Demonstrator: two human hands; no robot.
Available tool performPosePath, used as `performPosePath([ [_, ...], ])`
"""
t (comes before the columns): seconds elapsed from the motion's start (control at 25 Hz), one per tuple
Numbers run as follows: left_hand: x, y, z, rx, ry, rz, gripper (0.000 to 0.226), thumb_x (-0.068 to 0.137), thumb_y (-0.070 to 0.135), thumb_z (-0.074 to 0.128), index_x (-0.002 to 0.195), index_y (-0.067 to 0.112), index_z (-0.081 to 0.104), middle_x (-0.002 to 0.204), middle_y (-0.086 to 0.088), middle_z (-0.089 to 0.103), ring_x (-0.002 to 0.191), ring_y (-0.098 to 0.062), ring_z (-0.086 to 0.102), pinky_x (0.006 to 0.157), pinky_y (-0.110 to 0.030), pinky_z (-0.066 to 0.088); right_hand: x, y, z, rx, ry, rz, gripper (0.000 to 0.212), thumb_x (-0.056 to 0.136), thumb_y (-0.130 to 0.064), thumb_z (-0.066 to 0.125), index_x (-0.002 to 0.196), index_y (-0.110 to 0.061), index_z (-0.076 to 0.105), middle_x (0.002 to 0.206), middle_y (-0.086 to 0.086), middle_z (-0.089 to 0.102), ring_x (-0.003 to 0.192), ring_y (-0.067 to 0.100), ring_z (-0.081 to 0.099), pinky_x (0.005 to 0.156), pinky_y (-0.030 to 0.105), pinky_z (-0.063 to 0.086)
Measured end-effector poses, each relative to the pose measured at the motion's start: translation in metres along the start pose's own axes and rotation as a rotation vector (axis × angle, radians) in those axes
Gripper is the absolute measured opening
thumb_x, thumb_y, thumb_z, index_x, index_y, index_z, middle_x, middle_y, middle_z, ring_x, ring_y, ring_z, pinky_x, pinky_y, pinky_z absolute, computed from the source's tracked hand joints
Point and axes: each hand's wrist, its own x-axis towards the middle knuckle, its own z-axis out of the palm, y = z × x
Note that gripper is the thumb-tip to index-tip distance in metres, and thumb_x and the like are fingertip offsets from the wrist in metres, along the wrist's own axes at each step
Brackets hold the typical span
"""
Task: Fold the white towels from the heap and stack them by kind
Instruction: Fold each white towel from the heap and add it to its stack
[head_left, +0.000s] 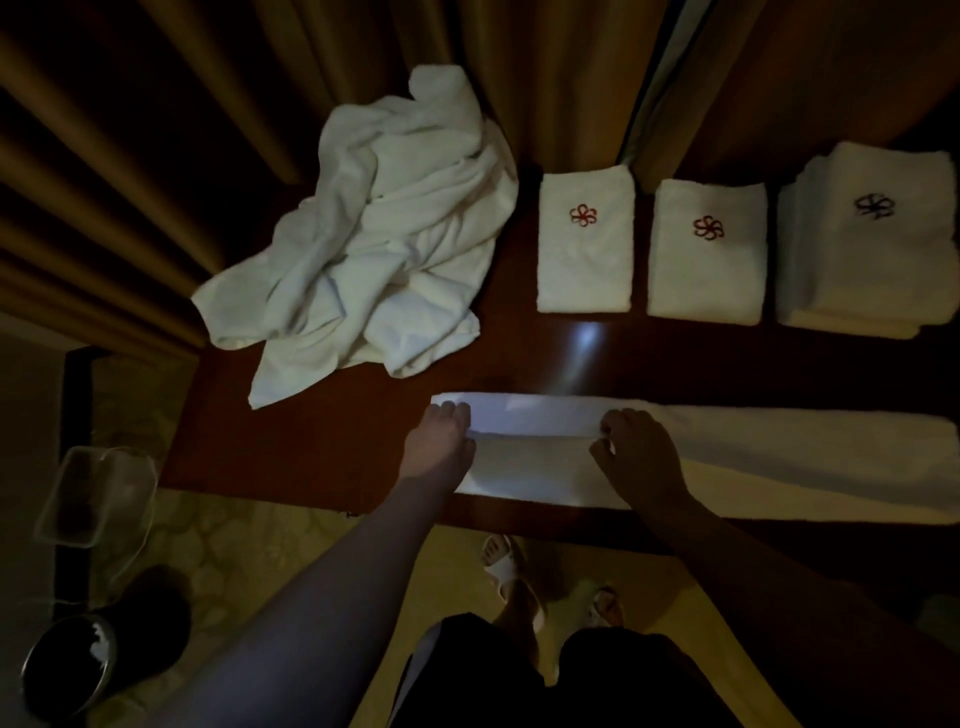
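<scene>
A long white towel (753, 457) lies folded lengthwise along the near edge of the dark wooden table (332, 441). My left hand (441, 441) pinches its folded edge near the left end. My right hand (636, 447) pinches the same edge a little further right. A crumpled heap of white towels (374, 239) sits at the back left. Two folded towels with red flower emblems (584, 244) (706, 254) lie side by side at the back. A taller folded stack with a dark emblem (867, 244) stands at the far right.
Brown curtains (156, 156) hang behind the table. On the floor at the left are a clear plastic container (93, 499) and a dark bin (67, 660). My feet in slippers (504, 561) stand on yellow patterned carpet below the table edge.
</scene>
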Motion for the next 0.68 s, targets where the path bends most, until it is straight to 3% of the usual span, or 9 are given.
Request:
performPosePath([
  [0.08, -0.010, 0.001, 0.000, -0.078, 0.083, -0.039, 0.014, 0.086, 0.016, 0.055, 0.098, 0.009, 0.052, 0.102, -0.010, 0.053, 0.102, -0.027, 0.046, 0.062, -0.035, 0.035, -0.007, -0.003, -0.007, -0.023, 0.049, -0.044, 0.012, 0.074, -0.009, 0.068, 0.080, -0.002, 0.060, 0.072, 0.014, 0.057, 0.067, 0.033, 0.057, 0.058, 0.040, 0.050],
  [0.16, -0.023, 0.002, 0.007, -0.111, 0.158, -0.049, 0.012, 0.086, 0.015, 0.057, 0.096, 0.009, 0.054, 0.100, -0.009, 0.054, 0.102, -0.027, 0.046, 0.061, -0.033, 0.035, -0.018, -0.003, -0.010, -0.066, 0.054, -0.123, 0.013, 0.078, -0.017, 0.055, 0.079, -0.004, 0.058, 0.070, 0.012, 0.054, 0.063, 0.031, 0.054, 0.053, 0.037, 0.048],
  [0.24, -0.038, 0.000, 0.023, -0.137, 0.157, -0.124, 0.012, 0.087, 0.017, 0.058, 0.098, 0.012, 0.055, 0.104, -0.006, 0.054, 0.105, -0.025, 0.046, 0.064, -0.033, 0.043, -0.034, 0.002, -0.001, -0.082, 0.010, -0.182, 0.022, 0.079, -0.025, 0.045, 0.078, -0.007, 0.058, 0.071, 0.009, 0.054, 0.063, 0.029, 0.054, 0.052, 0.036, 0.047],
  [0.32, -0.049, -0.005, 0.043, -0.093, 0.017, -0.241, 0.021, 0.090, 0.022, 0.056, 0.109, 0.015, 0.054, 0.118, -0.005, 0.050, 0.116, -0.025, 0.041, 0.077, -0.037, 0.051, -0.049, 0.008, 0.014, -0.087, -0.085, -0.220, 0.024, 0.079, -0.032, 0.050, 0.078, -0.010, 0.058, 0.073, 0.008, 0.055, 0.066, 0.029, 0.057, 0.052, 0.034, 0.046],
  [0.44, -0.054, -0.010, 0.068, -0.120, -0.231, -0.357, 0.043, 0.092, 0.036, 0.054, 0.130, 0.017, 0.045, 0.144, -0.010, 0.030, 0.133, -0.032, 0.027, 0.100, -0.045, 0.041, -0.063, 0.015, 0.035, -0.053, -0.230, -0.205, 0.033, 0.082, -0.042, 0.064, 0.086, -0.010, 0.061, 0.080, 0.009, 0.058, 0.076, 0.030, 0.058, 0.056, 0.038, 0.049],
  [0.68, -0.029, 0.000, 0.069, -0.443, 0.030, -0.569, 0.047, 0.095, 0.040, 0.053, 0.130, 0.010, 0.043, 0.133, -0.015, 0.042, 0.124, -0.034, 0.040, 0.098, -0.047, 0.041, -0.055, -0.004, 0.031, -0.052, -0.171, 0.011, 0.026, 0.092, -0.029, 0.058, 0.103, -0.005, 0.058, 0.103, 0.015, 0.054, 0.099, 0.033, 0.053, 0.075, 0.041, 0.048],
])
